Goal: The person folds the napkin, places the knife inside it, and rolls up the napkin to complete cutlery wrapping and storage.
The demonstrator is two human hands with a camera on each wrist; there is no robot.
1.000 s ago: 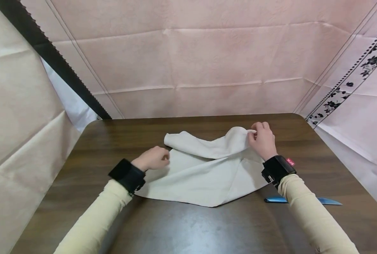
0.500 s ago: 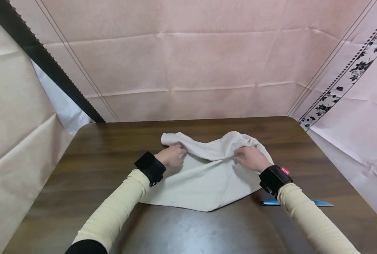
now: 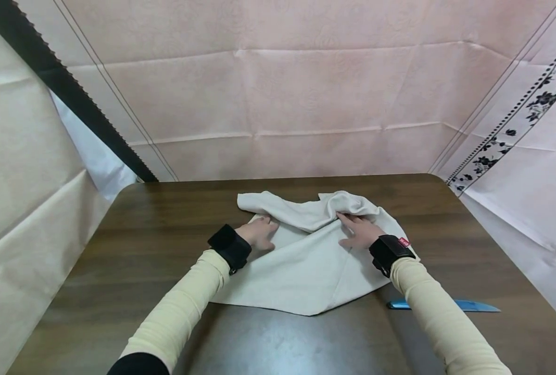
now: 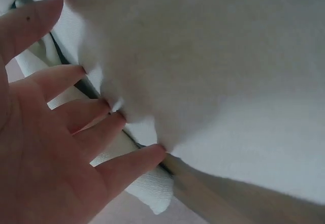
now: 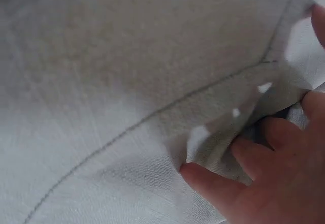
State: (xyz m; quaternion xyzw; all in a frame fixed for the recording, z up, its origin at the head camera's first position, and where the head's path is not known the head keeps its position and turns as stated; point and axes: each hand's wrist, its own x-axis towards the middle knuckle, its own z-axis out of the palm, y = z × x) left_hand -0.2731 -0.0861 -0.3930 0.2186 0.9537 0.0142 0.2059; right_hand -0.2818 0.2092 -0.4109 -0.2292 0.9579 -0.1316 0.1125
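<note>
A white cloth [image 3: 301, 276] lies bunched on the wooden table, with a thick fold along its far side. On its left part rests my left hand [image 3: 260, 233]. In the left wrist view, the spread fingertips [image 4: 157, 150] press into the fabric. My right hand [image 3: 361, 233] touches the cloth beside the fold at the right, its fingers spread. A curved dark seam [image 5: 152, 115] runs across the fabric in the right wrist view, and the right fingertips [image 5: 189, 168] press down next to it. Neither hand visibly pinches the cloth.
A blue, knife-shaped object [image 3: 475, 306] lies right of the cloth, partly hidden by the right forearm. The brown table [image 3: 95, 291] has rounded far corners. Pale pink hanging fabric [image 3: 306, 94] encloses its back and sides.
The right hand has let go of the cloth's far right corner and come nearer and leftward onto it. The left hand has moved right onto the cloth. Both hands' fingers have spread.
</note>
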